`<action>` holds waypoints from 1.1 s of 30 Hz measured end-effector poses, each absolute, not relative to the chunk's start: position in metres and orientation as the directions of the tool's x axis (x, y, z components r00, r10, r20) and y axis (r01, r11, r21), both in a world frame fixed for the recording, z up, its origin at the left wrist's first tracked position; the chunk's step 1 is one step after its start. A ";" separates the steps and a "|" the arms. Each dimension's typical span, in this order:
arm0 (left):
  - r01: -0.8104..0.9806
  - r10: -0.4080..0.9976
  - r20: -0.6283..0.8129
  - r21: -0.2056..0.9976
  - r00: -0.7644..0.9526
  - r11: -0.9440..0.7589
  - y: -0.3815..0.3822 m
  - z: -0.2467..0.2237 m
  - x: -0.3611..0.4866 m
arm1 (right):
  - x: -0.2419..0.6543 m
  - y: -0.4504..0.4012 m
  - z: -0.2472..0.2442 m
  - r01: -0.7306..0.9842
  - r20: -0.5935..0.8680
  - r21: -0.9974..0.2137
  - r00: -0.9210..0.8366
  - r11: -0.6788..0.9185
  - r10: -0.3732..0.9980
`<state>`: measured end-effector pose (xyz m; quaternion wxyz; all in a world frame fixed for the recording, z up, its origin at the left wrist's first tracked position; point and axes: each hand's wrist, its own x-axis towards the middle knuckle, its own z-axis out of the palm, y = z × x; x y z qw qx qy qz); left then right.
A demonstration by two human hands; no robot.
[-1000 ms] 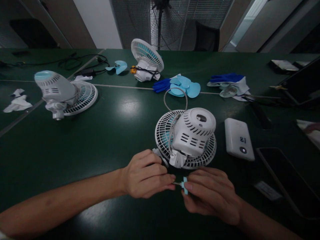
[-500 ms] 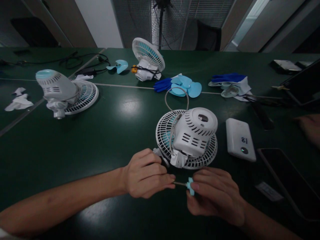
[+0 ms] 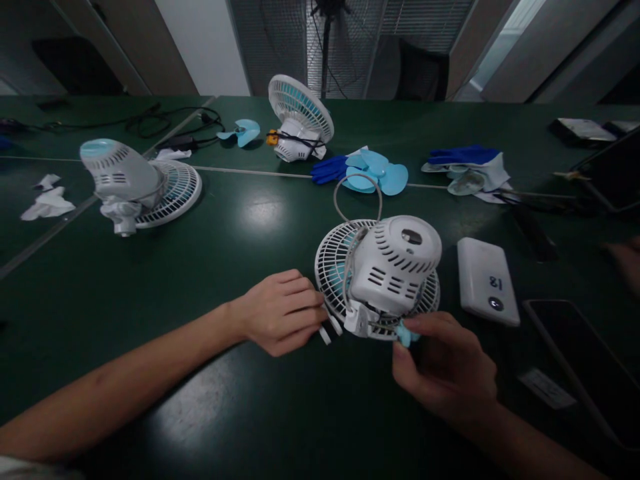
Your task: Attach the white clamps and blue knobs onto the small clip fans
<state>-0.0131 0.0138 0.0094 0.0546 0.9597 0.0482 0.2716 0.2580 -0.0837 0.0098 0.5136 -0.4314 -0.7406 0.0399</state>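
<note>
Hazards, as judged: The light-blue knob [image 3: 405, 335] may slip or twist out of the fingertips, because only a small part of it is gripped. The thin rod [image 3: 381, 327] may bind or scrape at the bracket [image 3: 357, 319] if it enters at a slant. The white clip part [image 3: 333, 322] may slide, because its support under the fingers is partly hidden. The near fan [image 3: 395, 267] may rock under a sideways push, because it lies grille-down with its housing uppermost. The grey cord [image 3: 337, 200], looped at the fan's far side, may snag if the fan turns.

Grip: The right hand [image 3: 453, 363] holds a narrow pinch, thumb and index finger closed on the knob; the rod points toward the bracket. Whether the rod is seated cannot be told. The left hand [image 3: 285, 312] is curled palm-down at the clip part, left of the fan; its fingers hide how far the grip is closed. The fan stands just beyond both hands on the green table [image 3: 240, 247]. Farther back lies a loose blue fan blade [image 3: 387, 177].
</note>
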 end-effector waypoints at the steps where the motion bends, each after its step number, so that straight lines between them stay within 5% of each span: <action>1: 0.073 0.125 0.481 0.125 0.868 -0.989 0.017 0.010 -0.015 | 0.257 -0.082 0.010 0.594 0.728 -0.508 -0.091 0.624 0.679; 14: 0.158 0.219 0.263 0.235 0.940 -0.959 0.018 0.013 -0.011 | 0.251 -0.078 0.008 0.574 0.674 -0.503 -0.208 0.646 0.709; 24: -0.121 -0.072 0.686 0.024 0.724 -0.992 0.016 -0.002 -0.018 | 0.254 -0.081 0.004 0.578 0.655 -0.512 -0.216 0.636 0.724; 33: -0.112 -0.169 0.715 -0.126 0.678 -0.986 0.009 0.000 -0.019 | 0.252 -0.079 0.007 0.586 0.667 -0.492 -0.221 0.644 0.711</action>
